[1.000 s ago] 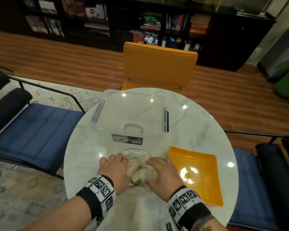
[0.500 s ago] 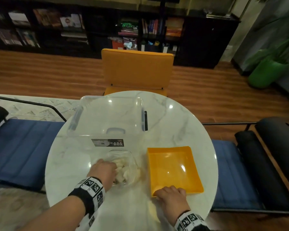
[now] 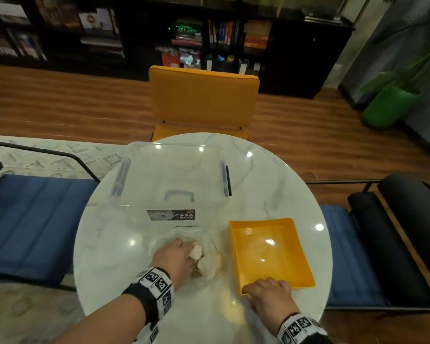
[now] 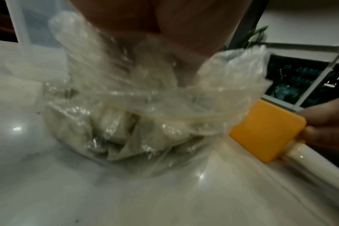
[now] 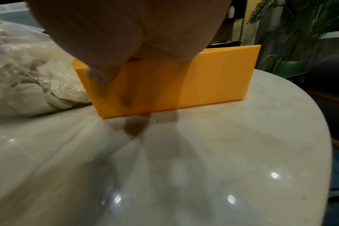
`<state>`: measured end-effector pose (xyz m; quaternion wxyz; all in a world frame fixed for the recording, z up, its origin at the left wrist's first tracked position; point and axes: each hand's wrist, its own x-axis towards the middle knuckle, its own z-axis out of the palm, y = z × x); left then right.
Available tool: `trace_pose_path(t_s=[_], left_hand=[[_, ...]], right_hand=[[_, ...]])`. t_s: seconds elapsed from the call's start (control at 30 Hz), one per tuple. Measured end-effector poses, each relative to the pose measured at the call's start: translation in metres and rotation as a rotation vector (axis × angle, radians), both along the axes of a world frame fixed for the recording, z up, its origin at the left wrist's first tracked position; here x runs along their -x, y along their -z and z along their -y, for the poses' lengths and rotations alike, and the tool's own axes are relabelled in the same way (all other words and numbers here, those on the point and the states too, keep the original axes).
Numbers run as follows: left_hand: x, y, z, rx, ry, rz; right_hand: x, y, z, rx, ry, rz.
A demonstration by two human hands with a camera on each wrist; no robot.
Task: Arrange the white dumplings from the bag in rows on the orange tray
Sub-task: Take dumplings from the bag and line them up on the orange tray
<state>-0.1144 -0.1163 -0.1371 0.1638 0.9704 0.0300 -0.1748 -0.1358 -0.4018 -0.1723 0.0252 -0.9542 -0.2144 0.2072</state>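
Note:
A clear plastic bag (image 3: pixel 210 247) of white dumplings (image 4: pixel 124 122) lies on the marble table in front of me. My left hand (image 3: pixel 181 254) is inside the bag's mouth, its fingers curled round one white dumpling (image 3: pixel 196 252). The orange tray (image 3: pixel 271 254) stands just right of the bag with nothing in it. My right hand (image 3: pixel 265 286) grips the tray's near left corner, with the thumb (image 5: pixel 101 75) on the outer wall (image 5: pixel 184 85) and the fingers over the rim. In the left wrist view the tray corner (image 4: pixel 265 131) touches the bag.
A clear lidded storage box (image 3: pixel 171 177) stands right behind the bag. An orange chair (image 3: pixel 204 100) is at the table's far side, and blue cushioned seats (image 3: pixel 32 224) flank the table. The table edge (image 3: pixel 325 269) runs close to the tray's right side.
My right hand left the bag and took hold of the tray's near corner. The tray now sits closer to the bag. My left hand went into the bag and closed on a dumpling.

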Motion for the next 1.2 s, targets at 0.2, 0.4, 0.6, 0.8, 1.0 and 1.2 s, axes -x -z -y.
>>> trace_pose_path(t_s=[0.2,0.4,0.6,0.8,1.0,1.2], left_hand=[[0.002,-0.011,-0.017,0.276,-0.092,0.102],[0.004,-0.024,-0.021,0.483,-0.328,0.106],[0.001,-0.035,-0.017,0.880,-0.733,0.213],[0.002,-0.066,0.022,1.410,-0.974,0.137],[0.003,-0.071,0.052,1.373,-0.844,-0.018],[0.000,-0.066,0.080,1.098,-0.624,0.066]], right_hand=[[-0.003,-0.003,-0.003,0.003,0.017,-0.054],[-0.007,0.000,-0.004,0.018,0.006,-0.130],[-0.012,-0.022,-0.006,-0.002,-0.047,-0.214],[-0.013,-0.028,-0.005,0.014,-0.012,-0.285],[-0.016,-0.034,-0.003,-0.050,-0.003,-0.253],[-0.037,-0.074,-0.003,-0.690,0.204,-0.030]])
